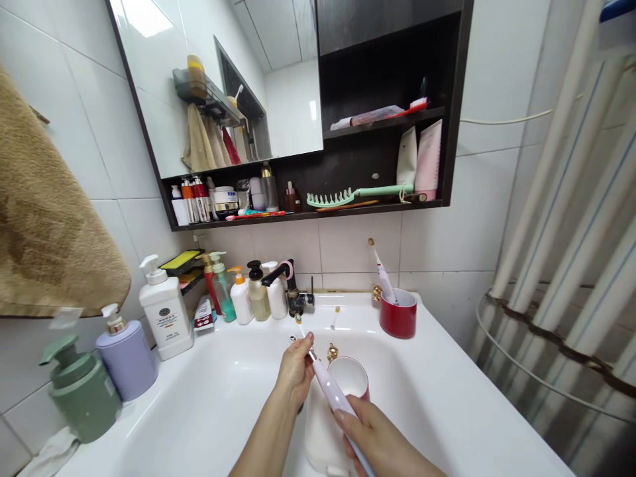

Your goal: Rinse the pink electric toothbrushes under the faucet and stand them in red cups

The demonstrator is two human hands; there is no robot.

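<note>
An electric toothbrush [326,383] with a pale pink handle slants across the sink. My right hand [380,434] is wrapped round the lower part of its handle. Up near the brush head, my left hand [295,371] is closed on the narrow neck, the bristle end pointing toward the tap. Below the toothbrush, a cup [354,372] with a white inside and a reddish outside stands in the sink, partly hidden by my right hand. A whitish oblong object [320,440] lies under it. Close behind is a small gold-coloured ornament [332,351].
A black tap [293,295] rises behind the sink [213,404]. On the right rim stands a red cup [397,324] holding another electric toothbrush [383,278]. A loose brush head [335,319] lies nearby. Several pump bottles [166,318] line the left. A dark cabinet [387,165] overhangs the back.
</note>
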